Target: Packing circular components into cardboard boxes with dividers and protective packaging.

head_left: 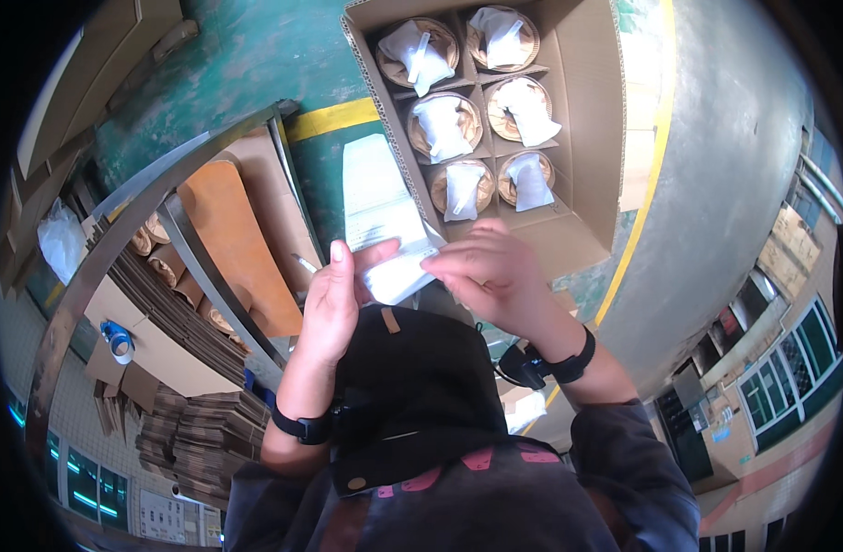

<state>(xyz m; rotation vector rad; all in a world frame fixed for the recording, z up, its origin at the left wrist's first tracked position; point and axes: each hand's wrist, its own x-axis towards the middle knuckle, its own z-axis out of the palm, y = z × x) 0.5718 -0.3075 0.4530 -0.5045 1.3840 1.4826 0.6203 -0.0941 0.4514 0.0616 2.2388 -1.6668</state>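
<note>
My left hand holds a strip of white printed paper sheets by its near end, fingers beneath and thumb raised. At the right edge of the same paper, my right hand pinches a corner between thumb and fingertips. The strip's far end reaches away from me, beside an open cardboard box. Cardboard dividers split that box into compartments. In each sits a round brown item, partly covered by a white pouch; what lies underneath is hidden.
To the left, a metal-framed rack holds flat cardboard and brown-paper-wrapped pieces, with an orange-brown board alongside. A blue tape roll lies on cardboard. Folded cardboard stacks stand lower left. Yellow lines mark the green floor.
</note>
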